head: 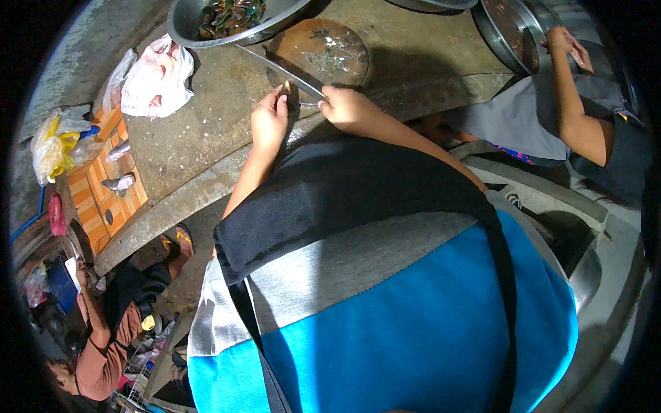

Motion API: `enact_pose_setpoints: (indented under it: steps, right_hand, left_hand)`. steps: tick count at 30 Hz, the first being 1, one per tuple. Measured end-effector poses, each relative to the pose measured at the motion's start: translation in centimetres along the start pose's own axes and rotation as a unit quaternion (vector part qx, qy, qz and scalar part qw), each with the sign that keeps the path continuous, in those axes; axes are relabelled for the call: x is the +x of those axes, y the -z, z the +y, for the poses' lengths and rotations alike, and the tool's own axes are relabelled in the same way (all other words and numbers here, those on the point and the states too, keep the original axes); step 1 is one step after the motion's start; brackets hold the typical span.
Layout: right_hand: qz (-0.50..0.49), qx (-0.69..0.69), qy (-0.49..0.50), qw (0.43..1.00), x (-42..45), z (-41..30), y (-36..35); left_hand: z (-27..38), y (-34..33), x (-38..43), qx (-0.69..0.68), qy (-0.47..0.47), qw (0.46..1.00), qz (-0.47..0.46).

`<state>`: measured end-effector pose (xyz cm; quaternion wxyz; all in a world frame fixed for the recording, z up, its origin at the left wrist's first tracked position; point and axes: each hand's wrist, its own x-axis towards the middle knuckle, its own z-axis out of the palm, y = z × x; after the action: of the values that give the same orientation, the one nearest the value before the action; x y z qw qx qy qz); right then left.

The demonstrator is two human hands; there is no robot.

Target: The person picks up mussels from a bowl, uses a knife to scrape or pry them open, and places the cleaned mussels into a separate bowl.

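Observation:
My right hand [348, 109] is closed around the handle end of a long-bladed knife [284, 72], whose blade reaches up and left across the near left edge of a round wooden chopping board [335, 51]. Between the fingertips of my left hand [269, 116] is a small brownish piece [287, 86], perhaps a mussel; it is too small to tell. The blade passes close to this piece. Scraps and wet bits lie on the board. Beyond it, at the upper left, a metal basin [181, 31] holds green and brown mussels [230, 18].
A white plastic bag [157, 80] of pale meat lies on the concrete counter [191, 139]. Left of it, fish pieces [121, 183] rest on orange tiles [85, 196]. A co-worker's hand [565, 44] is beside a large metal pan [503, 36] at right. Another person [98, 351] stands lower left.

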<state>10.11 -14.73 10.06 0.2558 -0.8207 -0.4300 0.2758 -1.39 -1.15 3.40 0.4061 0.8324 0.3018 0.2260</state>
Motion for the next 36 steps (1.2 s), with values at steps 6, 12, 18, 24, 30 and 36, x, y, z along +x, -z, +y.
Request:
enact_pose_setpoints:
  steps: [6, 12, 18, 24, 30, 36]
  right_hand:
    - [0.009, 0.007, -0.004, 1.0, 0.1, -0.5, 0.4]
    - [-0.007, 0.014, -0.01, 1.0, -0.1, -1.1, 0.7]
    - [0.009, 0.009, 0.0, 1.0, 0.0, -0.9, 0.6]
    - [-0.001, -0.006, -0.014, 1.0, 0.1, -0.5, 0.1]
    - [0.014, -0.002, -0.003, 1.0, -0.5, -2.1, 1.1]
    - [-0.008, -0.031, -0.005, 0.999, 0.4, -0.1, -0.1]
  left_hand:
    - [-0.1, -0.4, 0.4, -0.058, -0.01, 0.998, 0.035]
    - [-0.4, -0.8, 0.7, -0.097, -0.032, 0.993, 0.062]
    - [1.1, -0.3, 0.5, -0.107, -0.019, 0.993, 0.041]
    - [0.9, 0.0, 0.5, -0.079, -0.014, 0.996, 0.042]
    - [-0.3, -0.4, 0.4, -0.072, -0.014, 0.996, 0.047]
    - [0.7, -0.4, 0.4, -0.076, -0.028, 0.995, 0.057]
